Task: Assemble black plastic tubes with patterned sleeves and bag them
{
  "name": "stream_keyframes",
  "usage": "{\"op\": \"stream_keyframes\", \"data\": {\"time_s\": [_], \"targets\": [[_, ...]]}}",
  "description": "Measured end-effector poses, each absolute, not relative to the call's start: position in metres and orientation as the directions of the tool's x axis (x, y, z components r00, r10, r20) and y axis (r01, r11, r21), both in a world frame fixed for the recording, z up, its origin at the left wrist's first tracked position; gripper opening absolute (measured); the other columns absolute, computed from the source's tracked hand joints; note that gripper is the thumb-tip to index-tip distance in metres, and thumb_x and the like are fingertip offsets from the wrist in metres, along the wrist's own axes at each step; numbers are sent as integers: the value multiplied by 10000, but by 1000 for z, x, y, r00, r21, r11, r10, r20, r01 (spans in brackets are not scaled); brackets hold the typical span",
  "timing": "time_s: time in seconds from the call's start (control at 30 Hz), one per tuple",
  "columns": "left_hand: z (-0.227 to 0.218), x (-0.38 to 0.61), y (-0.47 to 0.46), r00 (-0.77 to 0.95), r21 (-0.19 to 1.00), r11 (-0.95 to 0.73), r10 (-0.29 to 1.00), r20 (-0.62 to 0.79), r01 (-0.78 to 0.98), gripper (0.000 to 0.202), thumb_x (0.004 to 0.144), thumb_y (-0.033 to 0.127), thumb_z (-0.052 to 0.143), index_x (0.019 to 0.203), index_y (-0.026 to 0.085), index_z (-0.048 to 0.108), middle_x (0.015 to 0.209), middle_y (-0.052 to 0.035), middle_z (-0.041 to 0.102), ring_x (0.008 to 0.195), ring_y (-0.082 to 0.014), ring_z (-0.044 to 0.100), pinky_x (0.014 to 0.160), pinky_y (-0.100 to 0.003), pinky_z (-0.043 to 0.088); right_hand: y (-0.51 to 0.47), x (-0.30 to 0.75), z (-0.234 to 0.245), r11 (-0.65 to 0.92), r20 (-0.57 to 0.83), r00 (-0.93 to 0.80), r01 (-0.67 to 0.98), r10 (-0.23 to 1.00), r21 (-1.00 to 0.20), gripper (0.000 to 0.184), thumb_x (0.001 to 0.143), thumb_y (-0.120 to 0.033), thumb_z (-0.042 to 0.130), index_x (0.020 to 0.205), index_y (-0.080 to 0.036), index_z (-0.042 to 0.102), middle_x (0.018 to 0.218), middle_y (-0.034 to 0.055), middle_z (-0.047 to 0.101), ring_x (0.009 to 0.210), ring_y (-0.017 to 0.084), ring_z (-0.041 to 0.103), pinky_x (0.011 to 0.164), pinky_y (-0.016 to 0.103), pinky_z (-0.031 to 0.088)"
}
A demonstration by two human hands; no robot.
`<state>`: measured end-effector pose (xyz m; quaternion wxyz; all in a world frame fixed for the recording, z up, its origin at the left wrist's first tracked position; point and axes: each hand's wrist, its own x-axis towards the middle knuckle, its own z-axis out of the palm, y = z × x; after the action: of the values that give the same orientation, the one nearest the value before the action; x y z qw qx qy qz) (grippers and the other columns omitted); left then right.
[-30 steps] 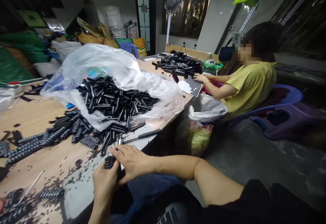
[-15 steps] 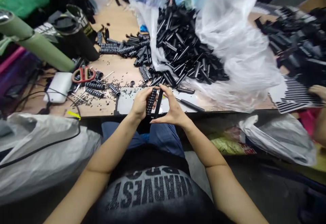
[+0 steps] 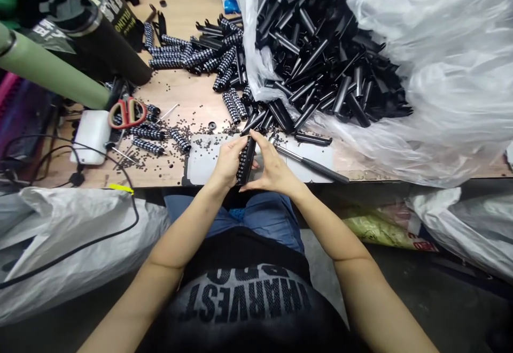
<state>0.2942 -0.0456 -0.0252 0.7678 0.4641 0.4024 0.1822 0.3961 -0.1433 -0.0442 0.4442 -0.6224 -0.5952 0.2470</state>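
Note:
My left hand point(image 3: 229, 161) is closed around a black piece with rows of small pale squares point(image 3: 242, 165), held upright over the table's front edge. With thumb and fingertips, my right hand point(image 3: 274, 168) grips a plain black strip-like part point(image 3: 250, 155) by its two ends. The strip lies against the right side of the patterned piece. Part of both pieces is hidden behind my fingers. Beneath them is a pale flat sheet point(image 3: 204, 160), and right of my hands lies a metal tool with a dark handle point(image 3: 320, 168).
Plain black parts point(image 3: 312, 59) are heaped in a clear plastic bag point(image 3: 449, 101). Patterned black cylinders point(image 3: 184, 56) are piled left of it. Red-handled scissors point(image 3: 128, 112), a white box point(image 3: 93, 138), a dark tumbler point(image 3: 104, 43) and a green bottle point(image 3: 56, 69) stand left, among scattered tiny dark bits.
The plain strip has moved left, from a gap beside the patterned piece to against it. The view has shifted closer to the table, and another person's hand at the right has left the picture.

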Motion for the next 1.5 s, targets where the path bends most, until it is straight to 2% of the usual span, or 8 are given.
{"op": "stream_keyframes", "data": {"time_s": [0.77, 0.83, 0.93, 1.07, 1.17, 1.33, 1.4, 1.5], "targets": [[-23, 253, -39, 631, 819, 564, 600, -492, 102, 336, 794, 455, 617, 759, 121, 621, 631, -58, 604, 420, -144, 550, 424, -262, 481, -135, 347, -38, 30, 188, 198, 608, 962, -794, 1168, 527, -443, 843, 1455, -157, 195, 1442, 185, 343, 1372, 334, 317, 1145, 534, 280], [-28, 252, -41, 641, 888, 444, 649, -409, 116, 365, 808, 471, 594, 869, 116, 656, 726, -80, 631, 511, -161, 592, 520, -305, 527, -136, 348, -45, 11, 203, 227, 640, 953, -768, 1150, 529, -397, 838, 1452, -150, 198, 1432, 191, 353, 1367, 334, 322, 1144, 539, 274], [-43, 250, -51, 655, 983, -94, 755, -32, 156, 420, 820, 399, 597, 1150, 142, 637, 1029, -128, 625, 847, -206, 631, 781, -352, 538, -136, 351, -60, -57, 225, 300, 704, 927, -708, 1043, 604, -362, 778, 1446, -136, 205, 1431, 211, 351, 1373, 333, 308, 1144, 555, 249], [-72, 254, -61, 807, 646, -710, 539, 242, 280, 479, 855, 174, 503, 1329, 104, 512, 1077, -165, 591, 987, -240, 563, 893, -393, 481, -148, 357, -68, -135, 231, 332, 791, 915, -597, 866, 714, -273, 663, 1448, -114, 234, 1457, 224, 314, 1399, 325, 259, 1145, 549, 233], [-84, 254, -54, 906, 441, -862, 369, 209, 249, 427, 897, 117, 404, 1304, 86, 530, 989, -163, 613, 915, -238, 562, 820, -378, 481, -177, 376, -65, -313, 195, 442, 826, 875, -468, 784, 736, -354, 687, 1404, -122, 348, 1426, 221, 345, 1363, 360, 287, 1098, 561, 289], [-83, 243, -36, 946, 243, -957, 220, 239, 161, 403, 920, 110, 375, 1277, 147, 558, 1076, -164, 610, 944, -244, 547, 782, -371, 414, -224, 420, -55, -668, 89, 681, 732, 727, -136, 342, 916, -408, 483, 1018, -104, 601, 1072, 221, 581, 1065, 349, 510, 879, 480, 424], [-83, 241, -36, 948, 195, -967, 210, 238, 165, 419, 920, 93, 352, 1294, 134, 536, 1086, -168, 610, 946, -244, 546, 766, -370, 391, -233, 423, -48, -662, 22, 672, 735, 740, -147, 311, 948, -401, 428, 962, -134, 587, 975, 172, 618, 926, 290, 565, 789, 394, 438], [-86, 242, -41, 945, 157, -968, 230, 233, 197, 415, 934, 122, 340, 1316, 108, 504, 1087, -173, 612, 934, -249, 549, 733, -371, 377, -242, 409, -33, -645, -31, 682, 675, 730, -358, 337, 988, -429, 310, 955, -184, 539, 790, 68, 621, 698, 203, 578, 653, 296, 407]]}}
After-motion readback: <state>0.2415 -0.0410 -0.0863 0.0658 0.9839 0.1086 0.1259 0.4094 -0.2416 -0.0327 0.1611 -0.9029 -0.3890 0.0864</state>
